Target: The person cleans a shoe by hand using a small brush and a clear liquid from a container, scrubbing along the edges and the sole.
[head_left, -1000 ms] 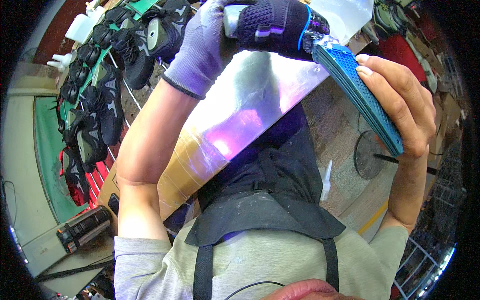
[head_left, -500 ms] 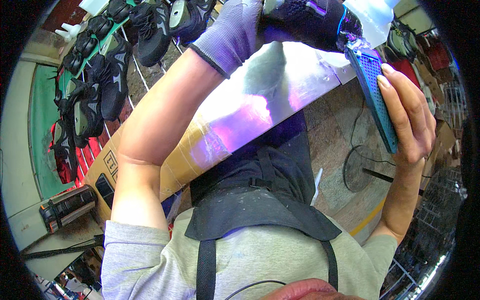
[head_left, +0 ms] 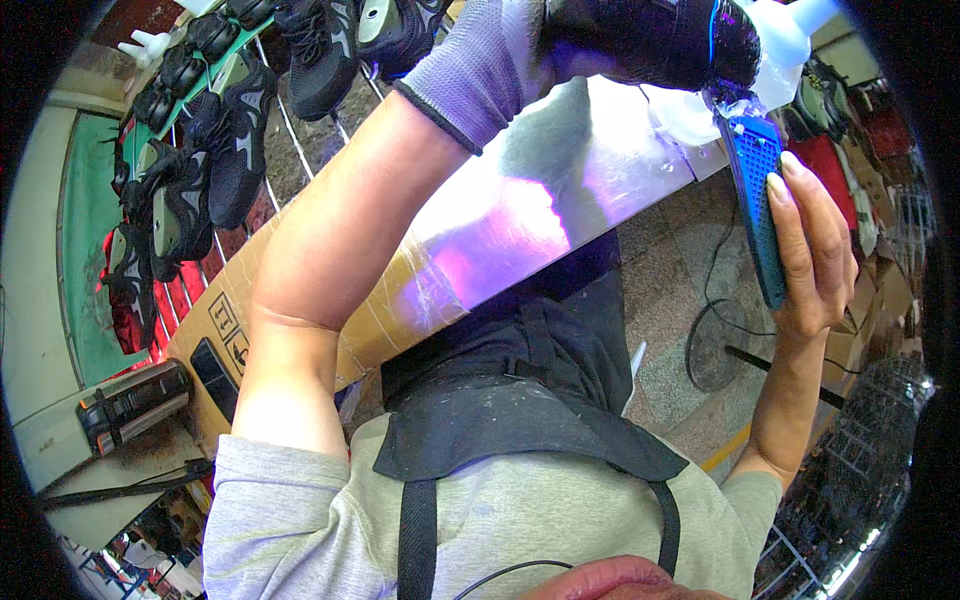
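Note:
A grey knitted glove covers my left hand (head_left: 490, 70), which is closed on a black shoe (head_left: 640, 45) above the shiny metal sheet. The fingers themselves are largely hidden at the top edge. My right hand (head_left: 818, 250), bare, grips a long blue brush (head_left: 762, 200) with a grid-patterned face. Its fingers lie along the brush's right side and the thumb is out of sight. The brush's far end, with pale clumped bristles, touches or nearly touches the shoe's right end. Directly behind it stands a translucent white container (head_left: 785, 55).
Several black shoes (head_left: 235, 150) sit on a wire rack at the left. A cardboard-covered bench (head_left: 380, 310) with a phone (head_left: 213, 375) on it carries the metal sheet (head_left: 470, 220). Near the left edge lies a dark cylindrical device (head_left: 135, 405). A round stand base (head_left: 715, 345) rests on the floor.
The shoe and my left hand have shifted slightly right in the picture. My right hand and the brush have tilted more upright, and the white container shows more fully.

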### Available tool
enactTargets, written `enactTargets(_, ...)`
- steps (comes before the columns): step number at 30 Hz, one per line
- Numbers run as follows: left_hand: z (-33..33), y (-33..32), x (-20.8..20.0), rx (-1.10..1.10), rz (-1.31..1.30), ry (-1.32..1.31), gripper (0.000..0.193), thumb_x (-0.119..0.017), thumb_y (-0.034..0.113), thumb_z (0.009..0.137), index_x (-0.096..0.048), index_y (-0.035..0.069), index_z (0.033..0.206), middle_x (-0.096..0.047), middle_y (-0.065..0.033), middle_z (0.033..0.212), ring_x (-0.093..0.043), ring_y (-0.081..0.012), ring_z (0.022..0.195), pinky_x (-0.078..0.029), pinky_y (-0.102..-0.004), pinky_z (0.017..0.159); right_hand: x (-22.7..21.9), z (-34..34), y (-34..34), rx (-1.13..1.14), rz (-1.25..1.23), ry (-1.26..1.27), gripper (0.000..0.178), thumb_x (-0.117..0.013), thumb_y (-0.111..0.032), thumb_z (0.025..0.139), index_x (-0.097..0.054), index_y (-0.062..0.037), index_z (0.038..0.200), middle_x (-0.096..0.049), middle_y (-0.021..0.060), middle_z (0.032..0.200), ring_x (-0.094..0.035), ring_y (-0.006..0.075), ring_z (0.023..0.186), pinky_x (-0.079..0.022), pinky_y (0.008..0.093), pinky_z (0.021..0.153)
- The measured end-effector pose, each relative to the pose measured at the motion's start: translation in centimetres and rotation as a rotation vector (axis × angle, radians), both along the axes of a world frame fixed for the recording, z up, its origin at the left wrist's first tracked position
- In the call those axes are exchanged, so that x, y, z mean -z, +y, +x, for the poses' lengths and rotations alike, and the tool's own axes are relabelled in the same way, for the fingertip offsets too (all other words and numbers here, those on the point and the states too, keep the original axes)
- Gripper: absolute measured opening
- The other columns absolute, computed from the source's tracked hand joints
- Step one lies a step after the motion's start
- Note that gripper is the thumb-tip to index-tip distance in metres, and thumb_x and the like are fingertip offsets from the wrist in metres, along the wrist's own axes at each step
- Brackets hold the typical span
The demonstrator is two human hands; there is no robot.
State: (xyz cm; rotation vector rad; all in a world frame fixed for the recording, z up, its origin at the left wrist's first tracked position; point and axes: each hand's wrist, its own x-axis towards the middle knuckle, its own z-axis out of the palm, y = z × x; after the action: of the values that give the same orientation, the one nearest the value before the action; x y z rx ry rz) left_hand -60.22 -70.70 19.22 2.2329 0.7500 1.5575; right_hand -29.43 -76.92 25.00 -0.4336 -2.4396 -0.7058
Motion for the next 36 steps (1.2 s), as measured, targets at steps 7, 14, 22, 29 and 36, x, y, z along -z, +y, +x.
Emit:
enactTargets(7, 0.7, -1.8, 1.5, 0.094, -0.154, -0.121, 0.043, -0.069, 0.018, 0.092, -0.058, -0.001, 0.130, -0.068, -0.0142, 0.120, -0.068, -0.0234, 0.107, -0.054, -0.0372, 0.097, 2.9, 2.3, 0.2, -0.043, -0.196, 0.335, 0.026, -0.072, 0.002, 0.086, -0.070, 0.0052, 0.112, -0.070, 0.0236, 0.112, -0.073, 0.0303, 0.095, -0.060, 0.0385, 0.084)
enactTargets(14, -1.6, -6.9, 8.4, 0.785, -1.118, -1.324, 0.050, -0.050, 0.033, 0.105, -0.053, -0.004, 0.138, -0.064, -0.0206, 0.133, -0.064, -0.0290, 0.119, -0.048, -0.0428, 0.108, 10.0, -5.0, -2.8, -0.191, -1.280, 1.391, 0.020, -0.071, -0.009, 0.091, -0.070, 0.0046, 0.105, -0.073, 0.0136, 0.096, -0.070, 0.0194, 0.077, -0.059, 0.0330, 0.074)
enactTargets(22, -0.1, -10.5, 7.6, 0.583, -1.239, -1.503, 0.062, -0.048, 0.042, 0.102, -0.047, -0.004, 0.144, -0.056, -0.0242, 0.142, -0.058, -0.0354, 0.127, -0.042, -0.0477, 0.113, 14.2, -6.2, 1.6, 0.144, -0.427, 1.000, 0.012, -0.074, -0.006, 0.087, -0.072, 0.0013, 0.096, -0.073, 0.0149, 0.090, -0.072, 0.0259, 0.081, -0.056, 0.0349, 0.074)
enactTargets(29, -1.1, -8.4, 7.9, -0.351, -0.155, -0.137, 0.037, -0.058, 0.018, 0.099, -0.056, 0.003, 0.133, -0.067, -0.0148, 0.126, -0.066, -0.0255, 0.115, -0.051, -0.0393, 0.104, 5.7, -5.8, -6.9, -0.297, -1.124, 1.152, 0.021, -0.074, 0.000, 0.086, -0.072, 0.0034, 0.106, -0.074, 0.0187, 0.094, -0.072, 0.0252, 0.086, -0.057, 0.0345, 0.073)
enactTargets(36, -1.9, -5.4, 2.1, -0.181, -0.210, -0.006, 0.055, -0.081, 0.018, 0.080, -0.058, 0.003, 0.127, -0.070, -0.0096, 0.114, -0.067, -0.0237, 0.107, -0.054, -0.0360, 0.096, 1.4, -1.2, -3.9, -0.324, -0.758, 0.905, 0.023, -0.071, 0.001, 0.091, -0.069, 0.0069, 0.113, -0.073, 0.0218, 0.105, -0.073, 0.0251, 0.092, -0.063, 0.0374, 0.075)
